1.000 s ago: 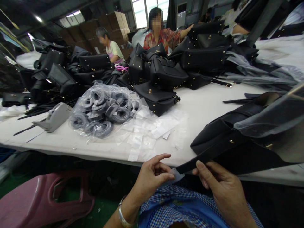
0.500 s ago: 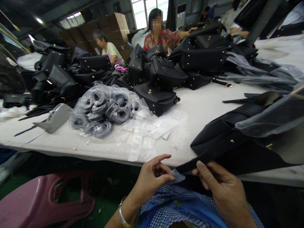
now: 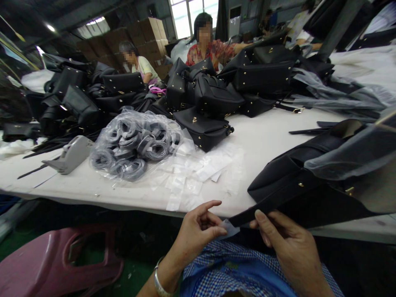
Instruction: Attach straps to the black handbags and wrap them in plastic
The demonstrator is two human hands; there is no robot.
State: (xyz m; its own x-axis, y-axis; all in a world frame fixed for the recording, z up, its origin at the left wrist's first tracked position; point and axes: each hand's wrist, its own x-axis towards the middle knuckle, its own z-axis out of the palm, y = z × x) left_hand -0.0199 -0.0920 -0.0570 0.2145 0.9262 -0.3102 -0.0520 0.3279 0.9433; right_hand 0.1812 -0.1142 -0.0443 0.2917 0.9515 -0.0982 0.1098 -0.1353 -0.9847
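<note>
My left hand (image 3: 201, 229) pinches a small translucent plastic sleeve (image 3: 230, 228) between thumb and fingers, with the index finger stretched out. The sleeve sits at the end of a black strap (image 3: 247, 215). My right hand (image 3: 287, 243) grips that strap between thumb and fingers, just right of the sleeve. The strap runs along the front of a black handbag (image 3: 281, 169) lying at the table's right edge. A sheet of translucent plastic (image 3: 349, 159) covers part of this bag.
On the white table (image 3: 260, 132) lie a clear bag of rolled grey strips (image 3: 136, 144), loose white plastic pieces (image 3: 198, 173) and a grey tape dispenser (image 3: 71, 154). Black handbags (image 3: 213, 90) are piled behind. A pink stool (image 3: 40, 260) stands lower left. Co-workers (image 3: 206, 41) are beyond the table.
My hands hold nearly the same pose; the sleeve and my left hand have shifted very slightly left. A co-worker's outstretched hand across the table has moved lower, behind the bags.
</note>
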